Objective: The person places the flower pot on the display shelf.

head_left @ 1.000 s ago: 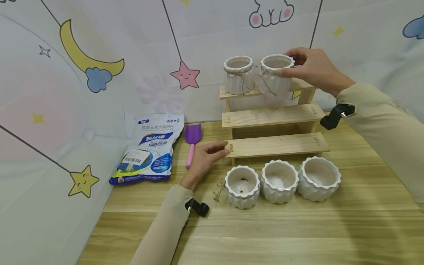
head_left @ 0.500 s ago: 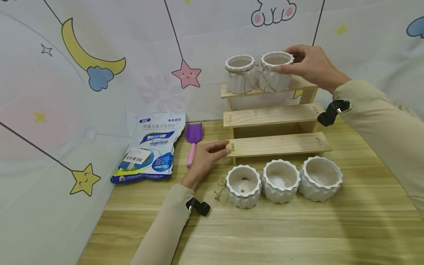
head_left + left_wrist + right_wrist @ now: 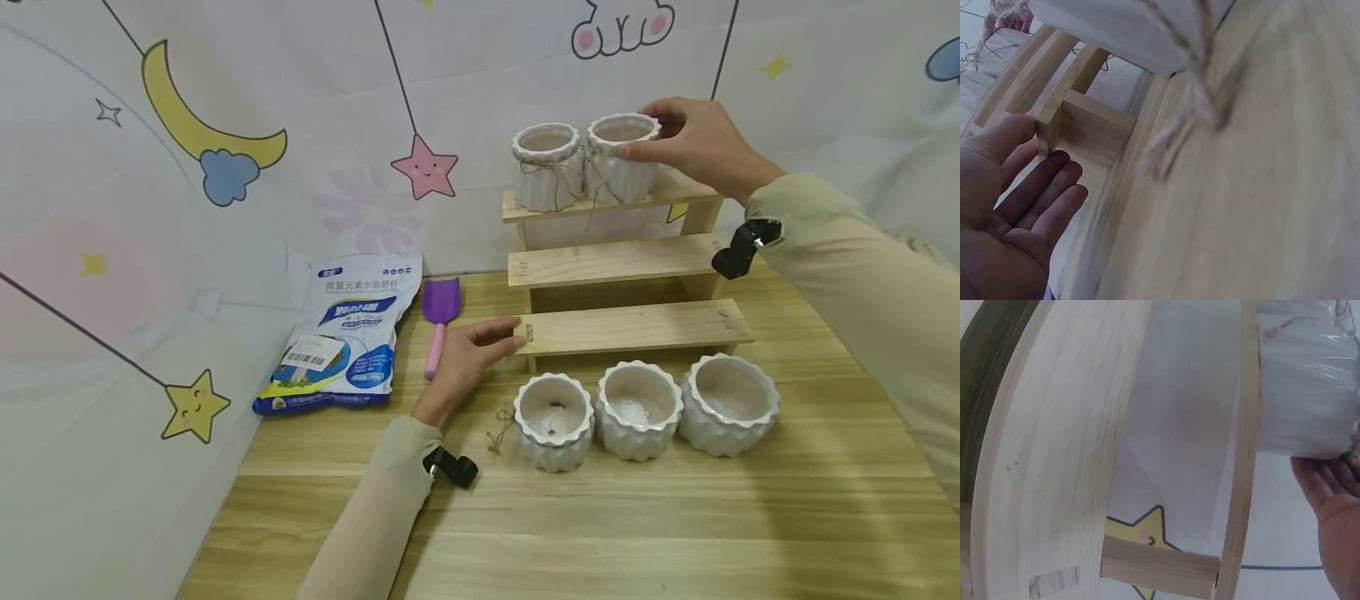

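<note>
My right hand (image 3: 697,146) grips the rim and side of a white ceramic pot (image 3: 624,177) with a twine bow. That pot stands upright on the top tier of a three-tier wooden plant stand (image 3: 630,329), right beside a matching twine-tied pot (image 3: 546,185). In the right wrist view, the fingers (image 3: 1313,481) lie against the pot's side, partly out of frame. My left hand (image 3: 468,362) pinches the left end of the stand's lowest shelf. The left wrist view has the thumb and index finger at the plank's end (image 3: 1047,128), with the other fingers extended below.
In front of the stand, three white scalloped pots stand in a row: left (image 3: 553,454), middle (image 3: 639,442), right (image 3: 727,437). Twine trails from the left one. A purple scoop (image 3: 441,302) and a fertilizer bag (image 3: 341,333) lie to the left. A printed cloth (image 3: 300,192) hangs behind.
My right hand has slid its pot a little to the left, closing the gap to the neighbouring pot on the top tier. The left hand has stayed at the lowest shelf's end.
</note>
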A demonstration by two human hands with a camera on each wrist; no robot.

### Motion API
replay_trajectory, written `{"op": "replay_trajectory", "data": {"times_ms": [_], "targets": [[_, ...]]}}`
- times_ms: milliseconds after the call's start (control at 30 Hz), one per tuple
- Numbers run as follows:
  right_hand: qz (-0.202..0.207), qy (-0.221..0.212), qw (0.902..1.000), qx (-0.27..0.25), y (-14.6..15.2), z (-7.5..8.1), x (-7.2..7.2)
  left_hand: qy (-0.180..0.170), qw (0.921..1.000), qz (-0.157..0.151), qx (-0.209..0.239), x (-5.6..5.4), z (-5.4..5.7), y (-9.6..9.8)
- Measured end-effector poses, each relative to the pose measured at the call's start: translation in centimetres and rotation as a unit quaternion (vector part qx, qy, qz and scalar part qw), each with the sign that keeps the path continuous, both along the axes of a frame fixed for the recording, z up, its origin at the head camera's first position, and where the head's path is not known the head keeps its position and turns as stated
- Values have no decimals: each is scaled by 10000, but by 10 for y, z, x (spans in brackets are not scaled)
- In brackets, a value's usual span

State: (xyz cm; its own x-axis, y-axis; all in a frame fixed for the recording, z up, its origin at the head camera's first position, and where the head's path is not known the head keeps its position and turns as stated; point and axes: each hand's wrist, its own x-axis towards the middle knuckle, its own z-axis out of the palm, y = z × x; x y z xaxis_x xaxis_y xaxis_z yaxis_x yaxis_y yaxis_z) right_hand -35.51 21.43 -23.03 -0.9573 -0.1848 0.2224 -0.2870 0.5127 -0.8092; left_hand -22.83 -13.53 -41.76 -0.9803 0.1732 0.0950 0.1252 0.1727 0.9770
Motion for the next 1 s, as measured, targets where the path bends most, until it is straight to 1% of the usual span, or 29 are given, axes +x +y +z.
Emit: {"op": "replay_trajectory", "data": {"times_ms": [267,467,733,1000], "targets": [[-4,8,10000,-50,0,-1,-3,-6,10000,-2,9,0,1,0],[0,-88,9999,60,0,-3,0,-76,10000,7,46,1,1,-2],[98,86,9999,-84,5,-5,14,-75,10000,4,18,2,1,-2],[96,391,9991,142,17,-10,37,-86,9999,23,-68,1,0,-4]]}}
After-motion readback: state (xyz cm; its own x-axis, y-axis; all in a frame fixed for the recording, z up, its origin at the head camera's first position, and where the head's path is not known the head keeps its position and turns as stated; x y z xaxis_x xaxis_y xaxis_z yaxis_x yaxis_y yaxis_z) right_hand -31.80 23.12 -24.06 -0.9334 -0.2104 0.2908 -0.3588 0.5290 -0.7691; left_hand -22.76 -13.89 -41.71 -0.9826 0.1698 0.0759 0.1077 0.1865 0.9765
